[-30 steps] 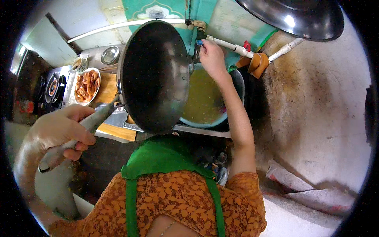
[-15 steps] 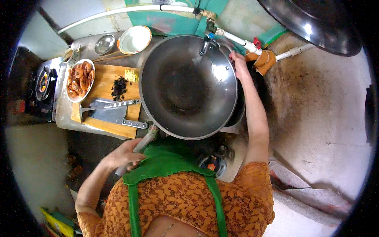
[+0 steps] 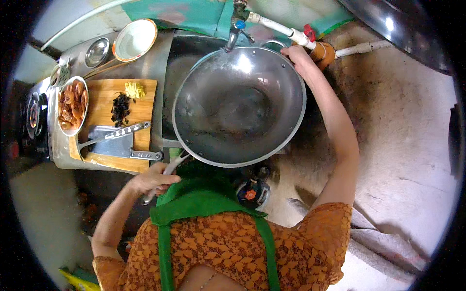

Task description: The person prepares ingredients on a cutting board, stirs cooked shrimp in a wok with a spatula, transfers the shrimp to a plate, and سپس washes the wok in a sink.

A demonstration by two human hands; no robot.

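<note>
A large dark grey wok [image 3: 233, 106] hangs in front of me, partly over the sink's right side [image 3: 184, 53]. My left hand [image 3: 153, 178] wraps round its long metal handle [image 3: 170, 167] at the near left. At the far right, my right hand [image 3: 298, 57] is closed beside the wok's small loop handle [image 3: 275, 43] and seems to grip it; the fingertips are partly hidden. The blue-knobbed tap [image 3: 235, 35] ends right at the wok's far rim. Its inside looks wet, with a shiny patch, and I cannot make out how much water it holds.
On the left counter, a cutting board [image 3: 109, 89] bears a cleaver [image 3: 114, 143], a spatula [image 3: 121, 130], dark chopped pieces and yellow bits. Around it are a plate of cooked shrimp [image 3: 73, 106], a metal bowl [image 3: 97, 52] and a white bowl [image 3: 135, 40]. Below the wok stands a gas valve [image 3: 250, 195].
The wok has moved rightward relative to the counter, away from the board, uncovering part of the sink. The tap now sits at its far rim rather than over its inside. Both hands keep their holds.
</note>
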